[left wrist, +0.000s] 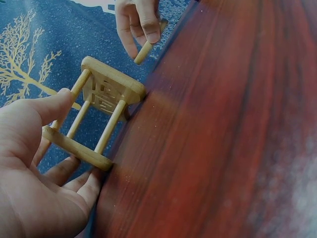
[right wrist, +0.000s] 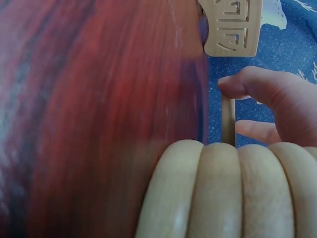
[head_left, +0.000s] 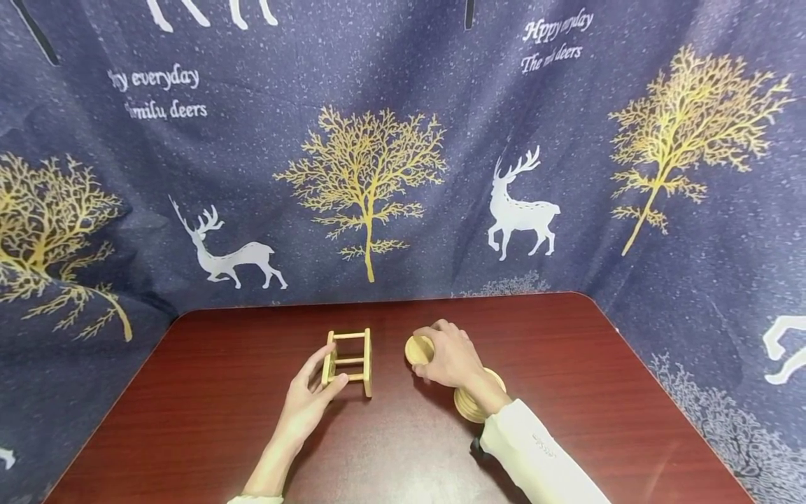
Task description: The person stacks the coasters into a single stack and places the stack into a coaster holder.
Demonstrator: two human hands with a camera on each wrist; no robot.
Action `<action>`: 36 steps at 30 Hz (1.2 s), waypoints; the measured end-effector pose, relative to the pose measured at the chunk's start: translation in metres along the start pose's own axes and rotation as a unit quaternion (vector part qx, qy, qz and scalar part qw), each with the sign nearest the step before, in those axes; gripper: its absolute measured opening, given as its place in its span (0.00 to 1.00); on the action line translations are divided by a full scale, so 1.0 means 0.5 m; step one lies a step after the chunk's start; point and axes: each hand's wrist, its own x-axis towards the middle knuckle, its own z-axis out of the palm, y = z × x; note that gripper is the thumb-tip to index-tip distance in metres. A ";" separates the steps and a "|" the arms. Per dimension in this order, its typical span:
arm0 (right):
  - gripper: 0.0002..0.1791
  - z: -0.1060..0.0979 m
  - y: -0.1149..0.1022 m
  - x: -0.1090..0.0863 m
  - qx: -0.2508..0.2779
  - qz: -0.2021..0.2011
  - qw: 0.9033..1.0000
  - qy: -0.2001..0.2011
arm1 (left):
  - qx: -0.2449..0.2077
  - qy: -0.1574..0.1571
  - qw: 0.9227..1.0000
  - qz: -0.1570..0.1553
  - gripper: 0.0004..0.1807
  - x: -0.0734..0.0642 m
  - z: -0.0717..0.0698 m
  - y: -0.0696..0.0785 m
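Note:
My left hand grips a small wooden rack by its left side, thumb near the front and fingers behind. Pale rods join the rack's two end panels; in the left wrist view, slots cut through the far panel are visible. To the right of the rack, my right hand pinches a round wooden coaster by its rim, thumb on one edge and fingers on the other. Edge-on, the coaster looks thin in the right wrist view. Below my right forearm is a stack of similar round coasters, partly hidden by it.
The dark red wooden table has rounded far corners. A blue cloth printed with deer and yellow trees hangs behind it and along both sides. A dark object shows at the right sleeve's cuff.

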 end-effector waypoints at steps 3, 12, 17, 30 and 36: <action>0.36 -0.002 -0.001 -0.001 -0.002 0.000 1.000 0.007 | 0.001 -0.001 1.000 -0.001 0.39 0.000 0.001 0.000; 0.36 -0.008 -0.004 -0.002 -0.002 -0.014 1.000 0.027 | -0.001 -0.002 1.000 -0.002 0.39 0.000 0.002 0.000; 0.36 -0.012 -0.007 -0.003 0.008 -0.018 0.999 0.034 | -0.001 -0.003 1.000 -0.004 0.39 -0.001 0.001 0.001; 0.35 -0.031 -0.014 -0.010 0.017 -0.020 0.998 0.054 | -0.001 -0.006 1.000 -0.006 0.39 0.000 0.000 0.001; 0.35 -0.040 -0.015 -0.016 0.018 -0.017 0.998 0.049 | -0.004 -0.007 1.000 -0.003 0.39 0.000 -0.001 0.002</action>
